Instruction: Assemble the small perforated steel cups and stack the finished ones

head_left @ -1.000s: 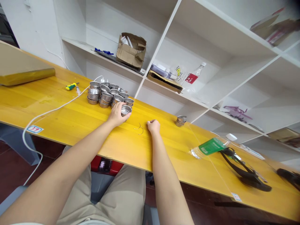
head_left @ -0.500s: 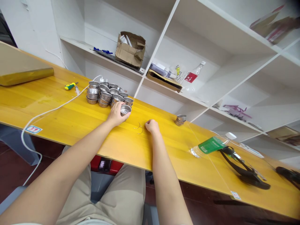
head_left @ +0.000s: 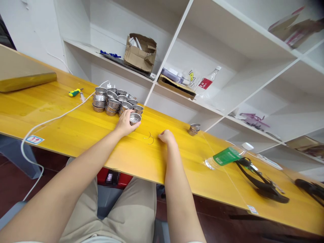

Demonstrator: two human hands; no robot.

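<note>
- Grip: the left hand (head_left: 125, 124) curves round a perforated metal cup (head_left: 135, 118), thumb on the near side and fingers at the far rim, parted only as wide as the cup. Its mouth faces up and its holed floor shows; the base is partly hidden, so what lies beneath it cannot be told. Holding low on the wall, with light, even pressure, should keep it level and leave the rim free.
- The right hand (head_left: 167, 136) is nearly a loose fist above the table (head_left: 141, 163), fingertips drawn into a pinch. Whether something thin sits between them is too small to tell. A pinch by the very tips would probably suit fine pieces best.
- Between the hands lie thin curved wires (head_left: 153, 138), apart from both. They look easy to flick away, so a sleeve or wrist ought to pass over them, not through.
- Just behind the cup is the cup stack (head_left: 113, 103), several layers high. Bringing the left knuckles toward the body before lifting or turning would spare it a knock.
- Farther right, a small pile (head_left: 194, 129) of the same cups stands near the shelf, well apart from the right hand.
</note>
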